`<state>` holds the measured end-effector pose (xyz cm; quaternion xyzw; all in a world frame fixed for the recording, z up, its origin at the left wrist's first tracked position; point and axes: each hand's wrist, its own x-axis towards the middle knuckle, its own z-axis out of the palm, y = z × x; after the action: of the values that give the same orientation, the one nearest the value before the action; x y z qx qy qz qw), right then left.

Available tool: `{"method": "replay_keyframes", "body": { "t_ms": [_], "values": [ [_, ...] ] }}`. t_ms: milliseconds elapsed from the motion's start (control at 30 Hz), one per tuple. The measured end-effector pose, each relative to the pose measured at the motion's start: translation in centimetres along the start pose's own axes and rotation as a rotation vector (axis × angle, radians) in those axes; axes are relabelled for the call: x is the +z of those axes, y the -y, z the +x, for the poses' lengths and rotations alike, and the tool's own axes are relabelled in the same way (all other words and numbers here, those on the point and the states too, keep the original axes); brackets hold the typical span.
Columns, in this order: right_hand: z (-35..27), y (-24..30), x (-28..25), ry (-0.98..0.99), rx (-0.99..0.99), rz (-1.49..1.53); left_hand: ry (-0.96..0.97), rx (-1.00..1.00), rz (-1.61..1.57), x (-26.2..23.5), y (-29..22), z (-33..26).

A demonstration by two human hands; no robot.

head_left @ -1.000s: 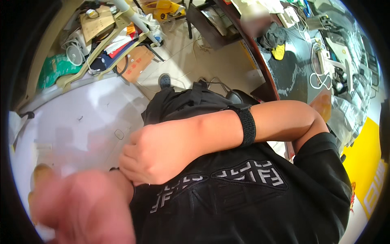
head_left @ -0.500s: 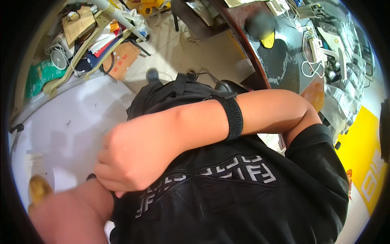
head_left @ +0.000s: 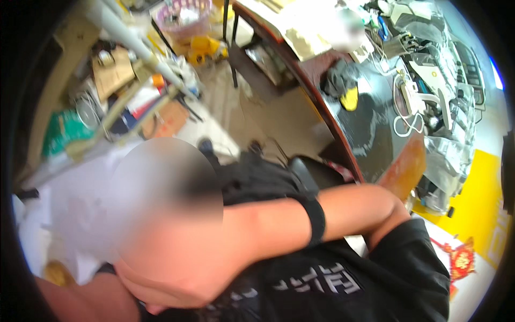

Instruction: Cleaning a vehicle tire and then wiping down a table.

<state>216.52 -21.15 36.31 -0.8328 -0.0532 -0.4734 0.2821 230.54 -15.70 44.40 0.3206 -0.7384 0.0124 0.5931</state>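
My right forearm, with a dark strap (head_left: 316, 219) round it, reaches across the front of my black shirt (head_left: 375, 279) to the left. At its end, my right hand (head_left: 169, 273) lies against my left arm (head_left: 88, 300), its fingers curled under. A blurred patch covers its upper part, and whatever the fingers hold is hidden. Beside it, a bit of a dark band (head_left: 106, 269) shows at my left arm. That arm is cut off by the lower left edge, and the fingers of my left hand cannot be made out.
A white surface (head_left: 75, 198) spreads at the left. Behind it are a green bag (head_left: 67, 131), cardboard (head_left: 166, 119) and a pale pole (head_left: 137, 45). A pink basket (head_left: 185, 21) stands farther back. On the dark desk (head_left: 370, 145) at the right lie a cloth (head_left: 340, 80), white cables (head_left: 407, 126) and plastic bags.
The view has tilted, so the room and my arms sit lower in the picture. The pink basket has come into sight. My right hand stays against my left arm.
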Motion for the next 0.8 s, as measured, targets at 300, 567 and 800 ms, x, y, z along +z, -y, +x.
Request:
{"method": "replay_keyframes", "body": {
  "t_ms": [300, 567, 800],
  "values": [
    [2.6, -0.4, -3.7, 0.027, 0.102, -0.093, -0.044, 0.022, 0.023, 2.0, 4.6, 0.7],
    [3.9, 1.0, -4.7, -0.075, 0.244, -0.165, -0.065, 0.02, 0.017, 2.0, 3.6, 1.0],
    [3.8, -0.3, -4.4, -0.072, 0.168, -0.282, -0.027, 0.066, -0.075, 3.3, 5.7, 3.1]
  ]
}}
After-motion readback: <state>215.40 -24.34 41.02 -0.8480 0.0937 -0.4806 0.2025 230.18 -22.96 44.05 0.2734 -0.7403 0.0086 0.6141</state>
